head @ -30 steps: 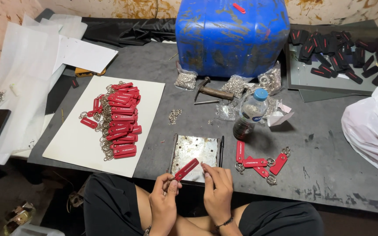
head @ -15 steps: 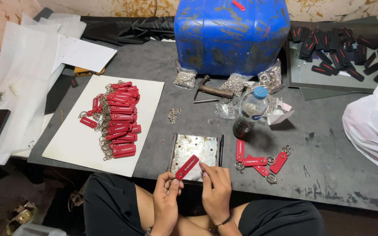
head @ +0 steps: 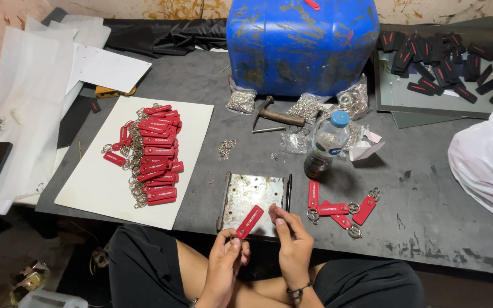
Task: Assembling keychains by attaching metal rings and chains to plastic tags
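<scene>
— Anything changed in the last second?

— Hardly. Both hands have stayed low at the near edge of the worktop [head: 429, 228], and the red tag has tipped a little, its top end now leaning towards the right over the metal plate.

— What's each hand doing?

— The left hand [head: 223, 265] is pinching the lower end of the red key tag [head: 250, 221] between thumb and fingertips, so it's closed on it. The right hand [head: 293, 251] is just beside it with its fingers curled together; the fingertips sit close to the tag's upper end, but I can't tell if they actually grip anything.

— Where's the tag, then?

— Held up on a slant in front of the person's lap, above the near edge of the scuffed metal plate [head: 252, 191] that lies flat on the worktop.

— And around it?

— Right of the plate, a thin dark pen-like tool [head: 288, 193] lies along its edge, then a small cluster of finished red tags with rings [head: 338, 208]. Behind that stands a plastic bottle with a blue cap [head: 327, 142]. To the left, a big pile of red tags [head: 152, 151] rests on a white sheet [head: 98, 188]. Farther back lie a hammer [head: 278, 117], little bags of metal rings [head: 241, 101] and a blue drum [head: 300, 43].
</scene>
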